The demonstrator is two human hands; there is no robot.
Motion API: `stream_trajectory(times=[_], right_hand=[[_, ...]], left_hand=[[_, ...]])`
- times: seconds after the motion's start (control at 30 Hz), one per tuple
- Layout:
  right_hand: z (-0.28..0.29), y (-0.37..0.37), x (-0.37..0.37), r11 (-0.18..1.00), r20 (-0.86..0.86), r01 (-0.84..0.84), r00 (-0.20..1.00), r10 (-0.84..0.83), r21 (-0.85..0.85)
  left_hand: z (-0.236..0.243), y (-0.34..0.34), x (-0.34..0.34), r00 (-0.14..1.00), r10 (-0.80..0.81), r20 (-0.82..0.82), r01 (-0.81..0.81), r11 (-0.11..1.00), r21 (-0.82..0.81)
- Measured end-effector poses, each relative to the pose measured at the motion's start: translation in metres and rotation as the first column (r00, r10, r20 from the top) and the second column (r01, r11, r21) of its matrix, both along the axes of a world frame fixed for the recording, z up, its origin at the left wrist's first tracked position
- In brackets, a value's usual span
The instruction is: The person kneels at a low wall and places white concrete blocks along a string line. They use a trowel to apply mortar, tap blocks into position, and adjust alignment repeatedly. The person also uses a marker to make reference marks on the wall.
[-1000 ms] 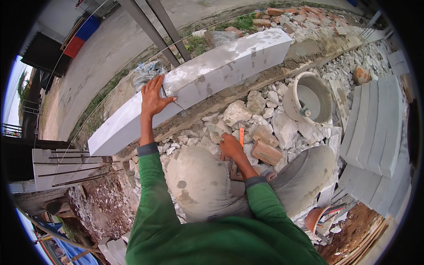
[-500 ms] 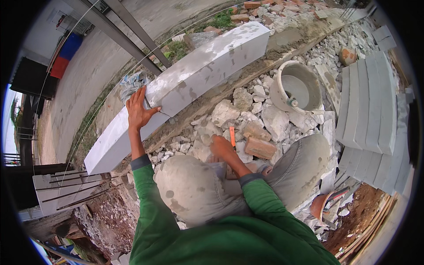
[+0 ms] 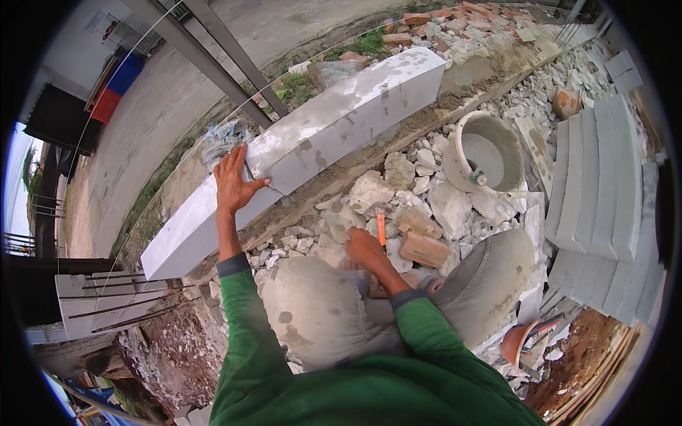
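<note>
White blocks (image 3: pixel 355 135) end to end on mortared ledge (image 3: pixel 490 69), lying as a second ago. Left hand (image 3: pixel 236 188) still spread at their joint; right hand (image 3: pixel 364 250) curled low near orange stick (image 3: pixel 381 227), can't tell whether gripping anything. Rubble (image 3: pixel 369 190), bricks (image 3: pixel 424 248) and bucket (image 3: pixel 457 162) crowd the near side.

Downward fisheye from the wearer's head, near the pale block row (image 3: pixel 348 106)
The lens looks down and forward from the block row's near side, taking in ground on both sides of it and beyond its ends.
</note>
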State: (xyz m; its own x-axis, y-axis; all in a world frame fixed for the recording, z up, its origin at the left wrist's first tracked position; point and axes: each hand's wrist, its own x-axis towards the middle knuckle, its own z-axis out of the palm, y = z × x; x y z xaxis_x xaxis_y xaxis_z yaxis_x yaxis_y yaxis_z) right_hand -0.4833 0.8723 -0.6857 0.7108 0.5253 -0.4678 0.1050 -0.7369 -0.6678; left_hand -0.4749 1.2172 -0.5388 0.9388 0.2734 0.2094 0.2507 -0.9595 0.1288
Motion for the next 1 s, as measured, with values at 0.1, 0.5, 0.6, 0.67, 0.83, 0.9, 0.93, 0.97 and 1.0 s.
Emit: stream_trajectory(times=[0.1,0.5,0.6,0.67,0.83,0.9,0.93,0.97,1.0], right_hand=[[-0.003,-0.001,-0.001,1.000,0.000,0.011,1.000,-0.011,0.008],[-0.030,-0.002,0.006,0.999,-0.013,0.020,1.000,-0.020,-0.028],[-0.032,-0.002,0.008,0.999,-0.010,-0.010,1.000,0.010,-0.032],[-0.034,-0.002,0.010,0.998,-0.059,-0.023,0.998,0.020,-0.052],[-0.047,-0.004,0.013,0.996,-0.044,-0.017,0.999,0.021,0.083],[-0.058,-0.007,0.018,0.997,-0.050,-0.043,0.998,0.046,0.061],[-0.066,-0.008,0.019,0.993,-0.028,-0.083,0.996,0.085,0.085],[-0.073,-0.011,0.021,0.991,0.006,-0.094,0.996,0.094,0.097],[-0.081,-0.011,0.022,0.990,-0.033,-0.100,0.994,0.104,0.104]], left_hand=[[0.002,0.000,-0.001,1.000,-0.022,0.009,0.022,0.999,-0.033],[0.001,-0.001,-0.004,0.999,0.016,0.036,-0.014,0.998,-0.064],[0.002,-0.001,-0.004,0.999,0.015,0.036,-0.013,0.998,-0.069],[0.001,0.000,-0.004,0.999,0.017,0.032,-0.015,0.998,-0.064],[-0.004,0.002,-0.007,0.998,0.018,0.065,-0.014,0.998,-0.068],[-0.004,0.003,-0.008,0.998,0.024,0.052,-0.019,0.995,-0.103],[-0.004,0.004,-0.009,0.998,0.026,0.061,-0.020,0.995,-0.096],[-0.005,0.004,-0.008,0.998,0.026,0.057,-0.021,0.995,-0.098],[-0.006,0.005,-0.008,0.998,0.020,0.056,-0.014,0.995,-0.103]])
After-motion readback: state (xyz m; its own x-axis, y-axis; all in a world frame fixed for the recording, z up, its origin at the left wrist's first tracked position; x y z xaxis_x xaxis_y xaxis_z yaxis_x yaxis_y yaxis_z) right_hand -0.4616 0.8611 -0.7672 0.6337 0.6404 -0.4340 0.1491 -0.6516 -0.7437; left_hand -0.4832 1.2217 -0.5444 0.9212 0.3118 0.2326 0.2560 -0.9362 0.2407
